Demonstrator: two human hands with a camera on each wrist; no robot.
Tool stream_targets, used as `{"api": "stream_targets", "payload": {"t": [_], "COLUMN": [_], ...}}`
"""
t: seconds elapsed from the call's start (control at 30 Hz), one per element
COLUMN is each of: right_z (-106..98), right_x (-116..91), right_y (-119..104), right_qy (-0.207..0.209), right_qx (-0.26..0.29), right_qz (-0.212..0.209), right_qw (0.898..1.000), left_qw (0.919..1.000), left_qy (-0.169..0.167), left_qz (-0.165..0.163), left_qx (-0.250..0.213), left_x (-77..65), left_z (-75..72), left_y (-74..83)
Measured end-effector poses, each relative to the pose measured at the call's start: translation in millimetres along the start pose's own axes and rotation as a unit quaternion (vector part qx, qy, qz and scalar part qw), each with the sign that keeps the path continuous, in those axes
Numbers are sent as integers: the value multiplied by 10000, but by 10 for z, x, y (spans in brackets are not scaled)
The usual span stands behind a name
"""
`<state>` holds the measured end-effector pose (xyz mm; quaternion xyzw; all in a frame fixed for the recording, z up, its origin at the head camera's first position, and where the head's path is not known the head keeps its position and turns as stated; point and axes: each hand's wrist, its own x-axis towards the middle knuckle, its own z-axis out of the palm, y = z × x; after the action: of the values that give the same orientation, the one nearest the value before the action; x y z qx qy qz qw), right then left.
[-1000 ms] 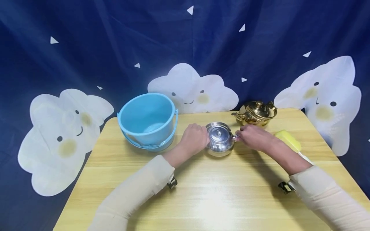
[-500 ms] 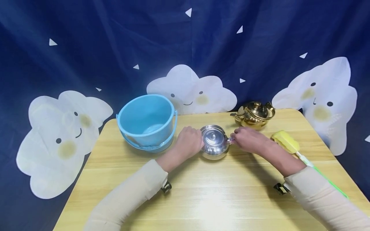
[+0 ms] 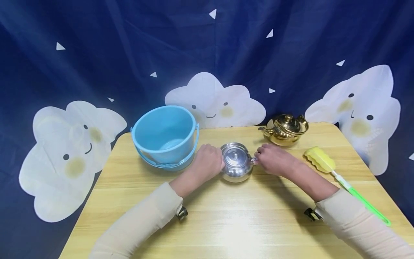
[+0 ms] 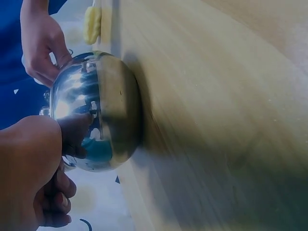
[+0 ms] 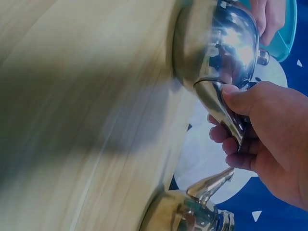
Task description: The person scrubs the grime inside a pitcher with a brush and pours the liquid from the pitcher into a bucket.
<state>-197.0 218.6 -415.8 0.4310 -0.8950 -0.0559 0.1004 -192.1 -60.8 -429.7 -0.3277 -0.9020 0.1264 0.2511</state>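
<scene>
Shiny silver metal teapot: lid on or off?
On: in the head view, the round silver lid covers the top of the silver metal teapot, knob up.

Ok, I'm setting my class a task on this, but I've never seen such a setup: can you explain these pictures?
There is no machine: a person's bare left hand and right hand do the work. The wide view comes from a head camera; the close, sideways-looking views come from one on each wrist. On the wooden table are a blue bucket, a gold teapot and a green-handled yellow sponge brush. The right hand grips the silver teapot by its spout; the left holds its opposite side.
</scene>
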Motion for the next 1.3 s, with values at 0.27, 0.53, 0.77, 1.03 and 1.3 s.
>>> {"api": "stream_targets", "payload": {"t": [0.27, 0.53, 0.77, 1.03, 1.3], "right_z": [-13, -21, -44, -43, -51], "right_x": [30, 31, 54, 78, 78], "right_y": [-80, -163, -235, -280, -333], "right_qy": [12, 164, 202, 237, 257], "right_qx": [-259, -382, -382, -350, -281], "right_qz": [-135, -291, -344, -392, -416], "right_qw": [9996, 9987, 9985, 9983, 9984], "left_qw": [9997, 9996, 9983, 9985, 9995], "left_qy": [46, -274, -513, -455, -257], "left_qz": [-13, -6, -15, 2, 42], "left_qx": [233, -5, -271, -298, -167], "left_x": [-81, -155, -219, -292, -362], "left_z": [-30, -49, -65, -59, -86], "left_y": [-22, -50, -79, -93, -93]}}
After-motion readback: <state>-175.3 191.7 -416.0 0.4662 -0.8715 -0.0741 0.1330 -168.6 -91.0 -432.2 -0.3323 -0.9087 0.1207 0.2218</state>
